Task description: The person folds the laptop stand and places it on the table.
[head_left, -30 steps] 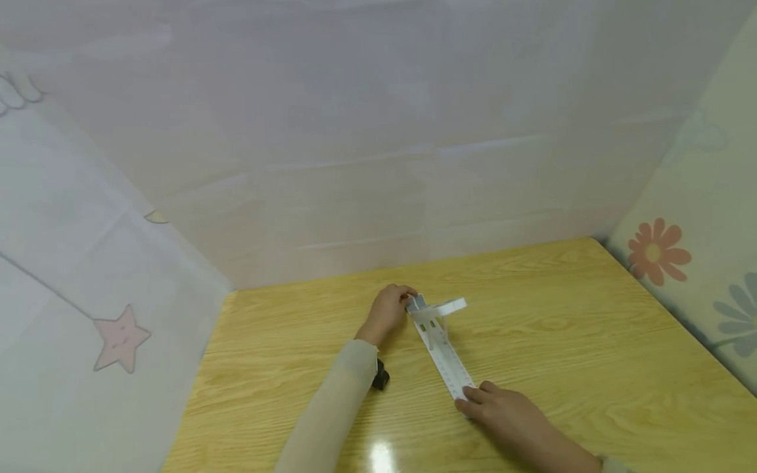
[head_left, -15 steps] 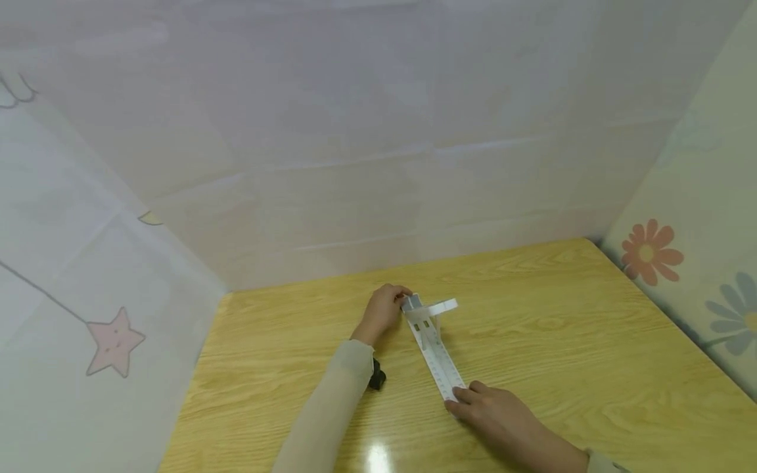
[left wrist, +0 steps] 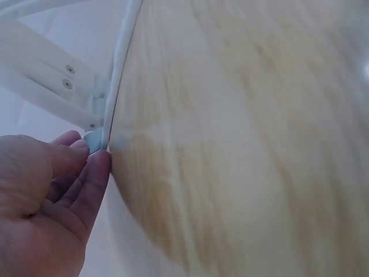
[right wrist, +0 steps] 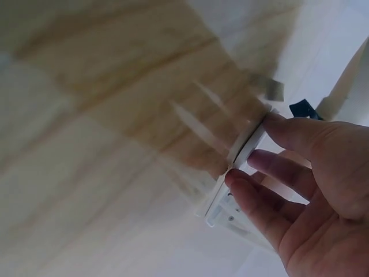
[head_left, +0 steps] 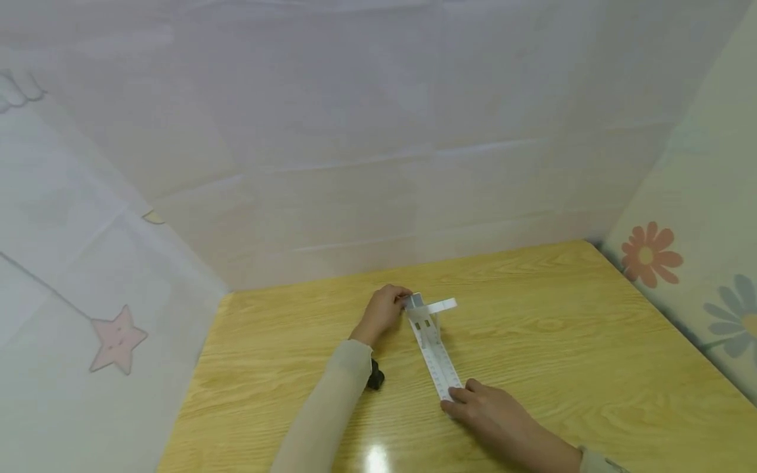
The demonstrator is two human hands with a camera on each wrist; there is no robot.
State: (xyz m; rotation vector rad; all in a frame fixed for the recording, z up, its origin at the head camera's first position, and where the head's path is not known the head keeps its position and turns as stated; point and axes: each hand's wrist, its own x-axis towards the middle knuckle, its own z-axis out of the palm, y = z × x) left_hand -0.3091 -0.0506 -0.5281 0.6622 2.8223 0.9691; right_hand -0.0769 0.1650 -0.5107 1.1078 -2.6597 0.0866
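Observation:
A long white ruler-like device (head_left: 437, 361) lies at a slant on the table, with marks along its edges and a raised white bracket (head_left: 442, 305) near its far end. My left hand (head_left: 381, 312) pinches the grey far end between thumb and fingers. In the left wrist view, the fingertips of the left hand (left wrist: 52, 184) hold a pale blue-grey tab (left wrist: 93, 140) beside the bracket (left wrist: 63, 78), which shows several small screws. The near end is gripped by my right hand (head_left: 497, 417). In the right wrist view, the right hand (right wrist: 311, 173) has thumb and fingers at the device's white edge (right wrist: 251, 144).
The wooden tabletop (head_left: 562, 341) meets a pale back wall sheet (head_left: 378, 164). Side sheets carry a pink star (head_left: 118, 338) at left and a red flower (head_left: 650, 255) at right. A small black object (head_left: 376, 376) shows beside the left cuff.
The device's near end has swung slightly left together with my right hand. My left hand keeps its hold on the far end. The head view has also shifted a little.

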